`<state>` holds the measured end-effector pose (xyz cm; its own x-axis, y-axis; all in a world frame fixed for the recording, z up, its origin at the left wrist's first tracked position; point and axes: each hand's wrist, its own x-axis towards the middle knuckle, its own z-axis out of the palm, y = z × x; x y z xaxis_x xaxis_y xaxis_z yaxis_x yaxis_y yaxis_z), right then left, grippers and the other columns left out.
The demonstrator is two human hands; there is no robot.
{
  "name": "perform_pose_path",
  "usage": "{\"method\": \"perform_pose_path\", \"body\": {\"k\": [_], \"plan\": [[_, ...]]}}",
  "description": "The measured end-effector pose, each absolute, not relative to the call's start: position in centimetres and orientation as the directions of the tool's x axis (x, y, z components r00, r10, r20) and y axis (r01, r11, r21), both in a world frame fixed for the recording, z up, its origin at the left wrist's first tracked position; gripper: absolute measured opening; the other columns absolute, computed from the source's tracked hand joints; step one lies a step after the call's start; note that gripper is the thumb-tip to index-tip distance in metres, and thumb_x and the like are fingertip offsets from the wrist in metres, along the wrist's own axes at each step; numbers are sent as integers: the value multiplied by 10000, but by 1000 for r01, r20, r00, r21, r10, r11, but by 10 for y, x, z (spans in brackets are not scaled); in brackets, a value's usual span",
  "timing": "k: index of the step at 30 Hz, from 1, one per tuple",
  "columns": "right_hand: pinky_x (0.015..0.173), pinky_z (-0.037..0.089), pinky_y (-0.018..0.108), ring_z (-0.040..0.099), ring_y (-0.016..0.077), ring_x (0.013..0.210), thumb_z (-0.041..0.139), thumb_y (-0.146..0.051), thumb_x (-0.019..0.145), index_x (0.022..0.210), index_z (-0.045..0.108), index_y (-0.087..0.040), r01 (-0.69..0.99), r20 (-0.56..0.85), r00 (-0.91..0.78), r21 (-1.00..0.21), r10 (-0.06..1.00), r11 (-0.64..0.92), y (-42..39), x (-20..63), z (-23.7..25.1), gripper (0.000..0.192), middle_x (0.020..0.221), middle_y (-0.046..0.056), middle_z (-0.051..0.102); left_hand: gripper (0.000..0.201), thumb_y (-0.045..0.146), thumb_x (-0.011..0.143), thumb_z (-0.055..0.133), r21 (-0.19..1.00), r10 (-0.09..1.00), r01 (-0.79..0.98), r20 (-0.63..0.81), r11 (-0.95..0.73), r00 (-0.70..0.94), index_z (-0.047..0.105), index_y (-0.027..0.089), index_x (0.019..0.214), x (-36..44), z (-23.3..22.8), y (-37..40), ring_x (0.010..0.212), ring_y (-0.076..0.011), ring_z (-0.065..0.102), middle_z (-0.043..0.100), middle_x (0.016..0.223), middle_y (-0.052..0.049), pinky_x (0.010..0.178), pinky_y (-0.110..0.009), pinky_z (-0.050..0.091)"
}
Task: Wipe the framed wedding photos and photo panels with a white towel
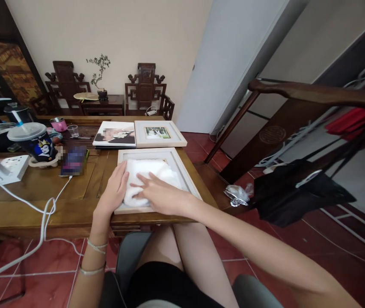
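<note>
A pale wooden picture frame lies flat at the near edge of the wooden table. A white cloth is spread over its glass. My left hand rests on the frame's left side, fingers against the cloth's edge. My right hand lies flat on the cloth's near part, fingers spread and pointing left. Both hands press down; neither grips anything.
Behind the frame lie a smaller framed photo and a photo print. A phone on a white cable, a power strip, a lidded cup sit at left. A dark chair arm and black bag stand right.
</note>
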<state>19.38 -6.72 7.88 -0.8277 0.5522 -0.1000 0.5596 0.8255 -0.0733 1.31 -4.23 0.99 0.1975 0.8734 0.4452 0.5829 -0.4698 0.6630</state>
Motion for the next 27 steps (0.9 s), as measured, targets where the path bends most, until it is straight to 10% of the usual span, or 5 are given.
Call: {"method": "perform_pose_path", "body": {"k": [9,16,27], "plan": [[894,452,366,600,285,1120,430,72,713,1074,720,-219,707,-275,-701,-145,658,692,-81,254,110,547,1080,109,705,474,110,868,313,611,880,643,402,-462,251,506,94,1301,9,-5,-35,1402,-233,300,479,1405,-160,1159,-459,243],[936,428,372,470,283,1268,406,81,677,1159,669,-169,502,-111,-864,-245,491,829,-90,210,95,604,1065,137,696,464,122,851,347,620,880,633,409,-463,243,525,129,1279,10,-2,-35,1395,-237,317,507,1385,-132,1149,-457,269],[962,437,369,467,282,1284,380,81,617,1046,731,-214,787,-266,-616,-200,741,583,-99,286,107,628,1216,76,655,484,82,835,324,575,876,671,399,-469,271,539,66,1269,8,-4,-32,1394,-244,317,519,1372,-154,1156,-450,265]]}}
